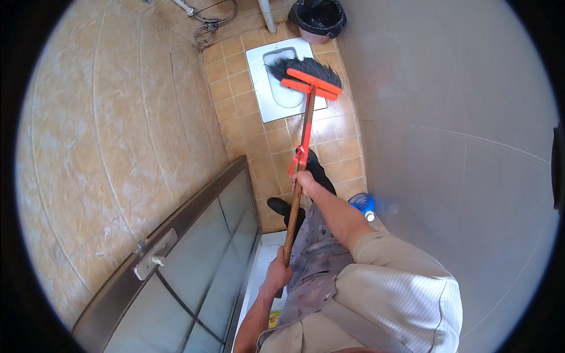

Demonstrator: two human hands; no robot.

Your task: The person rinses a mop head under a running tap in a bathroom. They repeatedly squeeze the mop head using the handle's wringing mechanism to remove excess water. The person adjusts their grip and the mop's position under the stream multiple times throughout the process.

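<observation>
Both hands grip the long wooden handle of a broom (306, 117) that has an orange head and dark grey bristles. My left hand (278, 273) is closed around the handle's upper end, close to my body. Farther down the shaft, just behind a red tie (299, 159), my right hand (303, 179) is wrapped around the wood. The bristles (288, 66) lie over the white squat toilet (256, 76) at the far side, hiding part of its basin. Whether they touch it, I cannot tell.
A black-lined bin (318, 23) stands at the far right corner, beside a pipe (267, 15). A blue bottle (365, 205) sits by the grey right wall (459, 147). At the left, a glazed door (188, 265) stands ajar. Tan tiles (235, 106) cover the floor.
</observation>
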